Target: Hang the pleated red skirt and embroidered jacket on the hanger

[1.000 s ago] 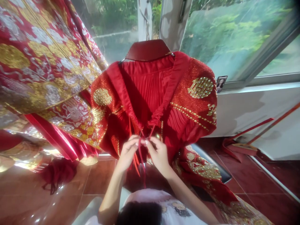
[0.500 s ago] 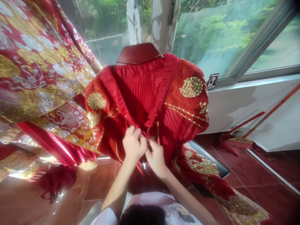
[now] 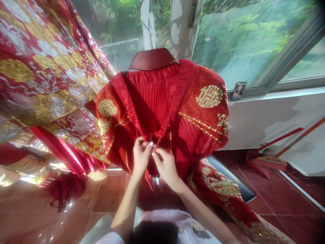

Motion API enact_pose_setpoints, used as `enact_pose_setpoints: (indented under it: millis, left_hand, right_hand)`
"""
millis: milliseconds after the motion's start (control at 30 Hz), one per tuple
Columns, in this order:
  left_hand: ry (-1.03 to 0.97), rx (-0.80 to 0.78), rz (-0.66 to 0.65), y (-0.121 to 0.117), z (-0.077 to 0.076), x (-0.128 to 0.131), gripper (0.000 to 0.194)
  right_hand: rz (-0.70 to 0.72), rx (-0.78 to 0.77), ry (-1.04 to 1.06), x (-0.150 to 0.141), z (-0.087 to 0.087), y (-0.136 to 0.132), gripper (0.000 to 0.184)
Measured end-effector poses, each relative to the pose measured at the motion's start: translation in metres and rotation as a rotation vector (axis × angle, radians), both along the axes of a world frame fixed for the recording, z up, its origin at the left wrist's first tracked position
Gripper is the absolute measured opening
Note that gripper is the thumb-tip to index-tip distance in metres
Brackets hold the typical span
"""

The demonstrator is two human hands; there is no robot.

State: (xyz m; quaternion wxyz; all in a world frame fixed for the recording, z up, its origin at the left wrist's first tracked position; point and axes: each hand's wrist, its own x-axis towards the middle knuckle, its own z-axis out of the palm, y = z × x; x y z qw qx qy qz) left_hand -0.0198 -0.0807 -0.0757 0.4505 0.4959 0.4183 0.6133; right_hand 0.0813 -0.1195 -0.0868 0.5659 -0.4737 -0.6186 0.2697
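Note:
In front of me a red jacket with gold beading and round gold emblems hangs on a dark red hanger. Its gathered neckline comes down to a V, where a thin red drawstring shows. My left hand is closed in a pinch on the drawstring at the point of the V. Close beside it, my right hand also pinches the red cord between thumb and fingers. Loose red cord ends dangle below my left hand. The fingers partly hide where the cords meet.
On the left hangs a red garment with gold and silver embroidery. A blurred phone leans on the window sill. Below the jacket's right side are a black seat and an embroidered red cloth. A red dustpan stands by the wall.
My fingers have shifted at the drawstring, thumbs now turned up and fingertips more visible. The whole scene sits slightly further right in view.

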Motion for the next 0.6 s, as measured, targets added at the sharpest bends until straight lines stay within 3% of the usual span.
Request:
enact_pose_setpoints:
  millis: [133, 400, 600]
  left_hand:
    - [0.005, 0.007, 0.003, 0.002, -0.008, -0.008, 0.026]
    - [-0.017, -0.146, -0.359, 0.01, -0.016, -0.045, 0.03]
    - [-0.413, -0.343, -0.598, 0.001, -0.014, -0.037, 0.037]
  right_hand:
    - [0.047, -0.059, 0.016, 0.005, -0.002, 0.001, 0.02]
    - [0.163, -0.176, 0.121, 0.008, 0.005, -0.001, 0.021]
    - [0.44, -0.395, 0.408, 0.015, 0.03, -0.008, 0.025]
